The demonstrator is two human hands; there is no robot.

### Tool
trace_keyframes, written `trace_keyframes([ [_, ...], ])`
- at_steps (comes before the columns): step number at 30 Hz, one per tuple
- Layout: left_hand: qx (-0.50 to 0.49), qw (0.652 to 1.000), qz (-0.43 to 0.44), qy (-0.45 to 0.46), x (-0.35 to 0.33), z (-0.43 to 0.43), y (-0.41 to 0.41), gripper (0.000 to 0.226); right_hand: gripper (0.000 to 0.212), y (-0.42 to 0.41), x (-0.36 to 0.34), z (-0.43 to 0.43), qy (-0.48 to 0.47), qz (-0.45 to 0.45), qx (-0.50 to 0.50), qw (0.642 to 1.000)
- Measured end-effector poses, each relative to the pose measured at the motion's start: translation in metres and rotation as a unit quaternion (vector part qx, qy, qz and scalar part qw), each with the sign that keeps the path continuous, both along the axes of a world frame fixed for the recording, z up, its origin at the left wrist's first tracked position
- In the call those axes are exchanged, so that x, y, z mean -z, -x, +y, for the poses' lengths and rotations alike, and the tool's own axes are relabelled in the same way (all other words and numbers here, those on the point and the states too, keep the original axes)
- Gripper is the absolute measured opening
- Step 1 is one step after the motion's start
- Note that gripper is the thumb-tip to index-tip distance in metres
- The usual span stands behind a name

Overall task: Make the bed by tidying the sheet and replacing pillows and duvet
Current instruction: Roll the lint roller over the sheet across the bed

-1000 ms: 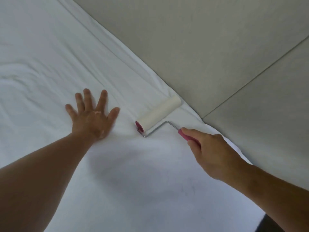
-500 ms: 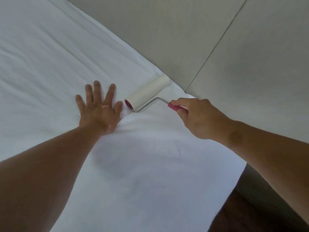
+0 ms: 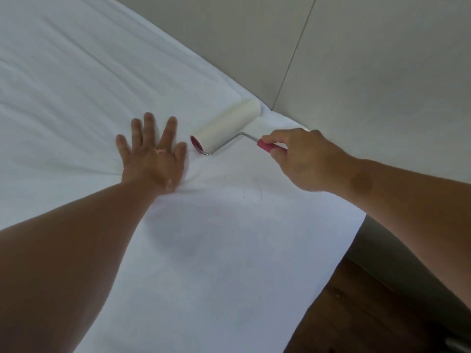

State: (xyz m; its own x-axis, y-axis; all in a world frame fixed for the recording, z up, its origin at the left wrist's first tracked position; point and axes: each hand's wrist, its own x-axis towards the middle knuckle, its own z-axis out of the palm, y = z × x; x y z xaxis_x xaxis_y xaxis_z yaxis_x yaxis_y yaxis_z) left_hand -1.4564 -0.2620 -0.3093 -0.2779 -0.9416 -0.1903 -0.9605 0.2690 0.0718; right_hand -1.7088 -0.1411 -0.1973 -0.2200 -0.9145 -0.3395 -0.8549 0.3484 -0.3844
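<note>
We note our left hand (image 3: 153, 159) flat on the white sheet (image 3: 76, 85), fingers straight and spread, palm pressing down; creases fan out from under the wrist. Our right hand (image 3: 303, 159) is curled round the pink handle (image 3: 267, 147) of a lint roller (image 3: 226, 123). Its white drum lies on the sheet just beside our left hand, far end near the beige padded panel (image 3: 356, 59). Sheet covers the bed to its corner. Dark wood floor (image 3: 356, 314) lower right.
</note>
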Motion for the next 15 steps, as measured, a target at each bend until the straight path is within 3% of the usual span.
trace_keyframes([
  [11, -0.009, 1.000, -0.017, -0.022, -0.003, 0.007, 0.006, 0.074, 0.049, 0.033, -0.024, 0.164, -0.134, 0.033, 0.043, 0.989],
  [15, 0.002, 1.000, -0.020, -0.006, 0.002, 0.008, 0.004, 0.078, 0.039, 0.030, -0.016, 0.126, -0.060, 0.000, 0.036, 0.998],
])
